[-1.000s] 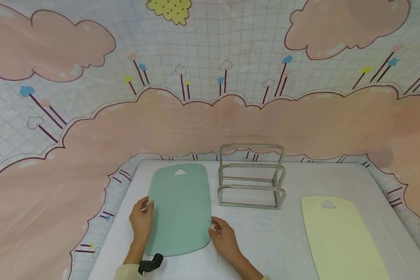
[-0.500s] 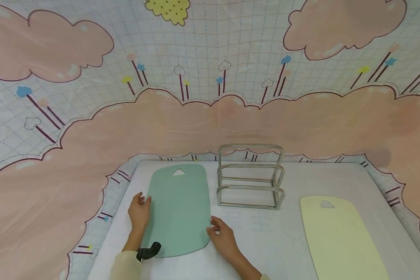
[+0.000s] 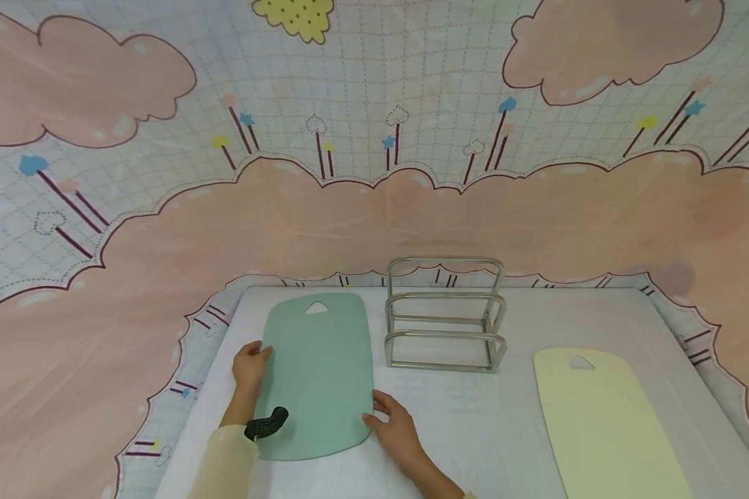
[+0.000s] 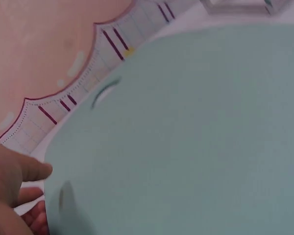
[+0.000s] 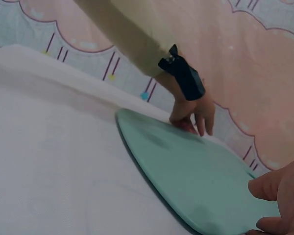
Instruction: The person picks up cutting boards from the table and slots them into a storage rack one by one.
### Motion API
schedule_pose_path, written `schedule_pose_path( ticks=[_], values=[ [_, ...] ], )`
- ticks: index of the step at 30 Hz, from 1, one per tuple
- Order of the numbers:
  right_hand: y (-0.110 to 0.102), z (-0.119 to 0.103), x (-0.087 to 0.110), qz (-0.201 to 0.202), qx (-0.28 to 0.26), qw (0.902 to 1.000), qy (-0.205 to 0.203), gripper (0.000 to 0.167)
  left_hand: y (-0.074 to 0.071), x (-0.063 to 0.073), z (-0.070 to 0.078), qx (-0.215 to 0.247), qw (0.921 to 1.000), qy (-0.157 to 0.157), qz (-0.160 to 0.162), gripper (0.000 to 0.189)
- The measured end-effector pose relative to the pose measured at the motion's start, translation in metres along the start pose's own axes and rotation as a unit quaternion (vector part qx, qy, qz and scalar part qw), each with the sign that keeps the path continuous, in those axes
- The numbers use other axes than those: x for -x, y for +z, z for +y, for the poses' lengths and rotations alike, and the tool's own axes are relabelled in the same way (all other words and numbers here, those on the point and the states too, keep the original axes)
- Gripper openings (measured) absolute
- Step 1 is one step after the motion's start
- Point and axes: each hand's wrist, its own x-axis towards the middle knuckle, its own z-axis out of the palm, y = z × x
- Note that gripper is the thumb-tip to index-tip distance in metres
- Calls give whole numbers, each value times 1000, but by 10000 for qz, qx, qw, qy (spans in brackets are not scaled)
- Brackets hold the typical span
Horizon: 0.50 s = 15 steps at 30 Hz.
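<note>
A green cutting board lies on the white table, its triangular handle hole at the far end. My left hand holds its left edge, thumb over the top face and the other fingers at the rim. On the opposite side, my right hand grips the lower right edge, thumb on top and fingers along the rim. The left wrist view shows the left thumb and fingers at the board's edge, some fingertips hidden. In the right wrist view both hands are at the board.
A metal rack with upright wire loops stands right of the green board, toward the back. A pale yellow cutting board lies at the right. Patterned cloth hangs behind the white table.
My left hand has moved slightly up along the board's left edge, with thumb now over it. The right thumb has moved further onto the board. The board and rack stay about where they were.
</note>
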Motion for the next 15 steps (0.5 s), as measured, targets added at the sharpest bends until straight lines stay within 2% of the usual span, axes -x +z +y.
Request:
schedule_pose_path(
  ticks=[4, 9, 12, 15],
  values=[
    [-1, -3, 2, -47, -109, 9999, 78, 57, 5, -3, 5, 263, 9989, -374, 131, 47],
    [-3, -1, 2, -214, -67, 9996, 178, 60, 7, -4, 7, 487, 9968, -553, 303, 41],
    [-5, 2, 0, -357, -186, 9990, 197, 61, 7, -5, 7, 428, 9968, -592, 336, 40],
    [-5, 4, -3, -498, -363, 9980, 169, 61, 6, -6, 8, 182, 9972, -606, 406, 39]
  ],
)
